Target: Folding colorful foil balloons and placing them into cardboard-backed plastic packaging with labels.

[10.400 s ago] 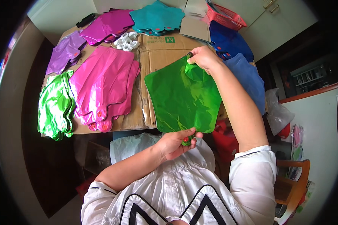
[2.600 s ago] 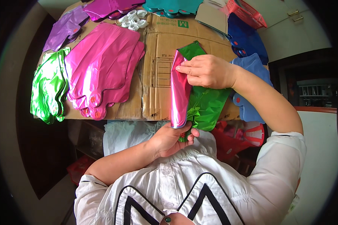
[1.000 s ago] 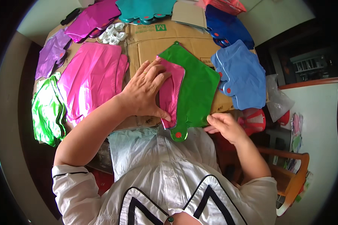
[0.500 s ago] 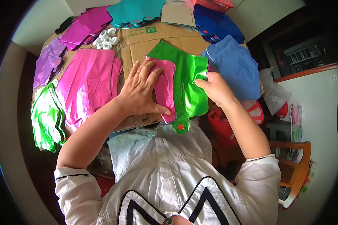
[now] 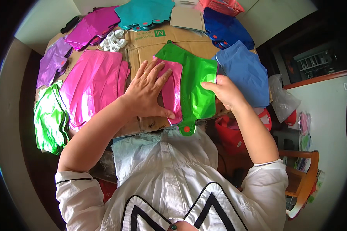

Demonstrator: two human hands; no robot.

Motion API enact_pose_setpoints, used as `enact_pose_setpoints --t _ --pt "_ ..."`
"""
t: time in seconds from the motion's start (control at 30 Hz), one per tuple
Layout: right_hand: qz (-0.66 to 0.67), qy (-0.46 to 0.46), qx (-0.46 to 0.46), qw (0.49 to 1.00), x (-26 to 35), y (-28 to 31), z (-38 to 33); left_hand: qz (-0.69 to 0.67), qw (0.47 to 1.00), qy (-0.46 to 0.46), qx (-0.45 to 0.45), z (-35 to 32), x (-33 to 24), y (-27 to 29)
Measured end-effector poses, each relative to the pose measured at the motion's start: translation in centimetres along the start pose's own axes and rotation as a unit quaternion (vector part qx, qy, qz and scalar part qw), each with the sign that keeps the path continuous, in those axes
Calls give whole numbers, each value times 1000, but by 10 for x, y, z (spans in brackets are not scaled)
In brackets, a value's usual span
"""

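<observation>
We are spreading the fingers of our left hand apart and pressing them on a narrow pink, foil-like flap, the thumb touching its lower end. The flap is covering the left part of a shiny green, foil-like sheet, which is lying between our 2 hands over brown cardboard. We are clamping our right hand on the sheet's right edge, thumb on top. A stack of blue, rounded sheets is lying just beside that hand.
</observation>
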State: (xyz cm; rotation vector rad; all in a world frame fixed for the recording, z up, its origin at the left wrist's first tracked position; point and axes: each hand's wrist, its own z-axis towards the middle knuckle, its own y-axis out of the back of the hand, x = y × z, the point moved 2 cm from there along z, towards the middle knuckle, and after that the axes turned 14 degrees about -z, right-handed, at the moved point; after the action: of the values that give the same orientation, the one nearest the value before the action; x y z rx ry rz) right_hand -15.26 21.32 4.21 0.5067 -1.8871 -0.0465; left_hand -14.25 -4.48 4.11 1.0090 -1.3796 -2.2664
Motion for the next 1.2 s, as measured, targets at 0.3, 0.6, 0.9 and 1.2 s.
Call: enact_pose_setpoints --t 0.3,0.6,0.9,1.2 --pt "-103 29 7 994 -16 1 -8 -39 999 -8 -19 1 2 -2" --pt "-123 -8 -22 992 12 11 -13 -11 1000 -18 -11 3 1 -2" --pt "-284 70 -255 922 2 14 4 -5 999 24 37 8 -1 1" --pt "-267 46 -69 960 1 9 -8 -3 999 20 27 6 0 -2"
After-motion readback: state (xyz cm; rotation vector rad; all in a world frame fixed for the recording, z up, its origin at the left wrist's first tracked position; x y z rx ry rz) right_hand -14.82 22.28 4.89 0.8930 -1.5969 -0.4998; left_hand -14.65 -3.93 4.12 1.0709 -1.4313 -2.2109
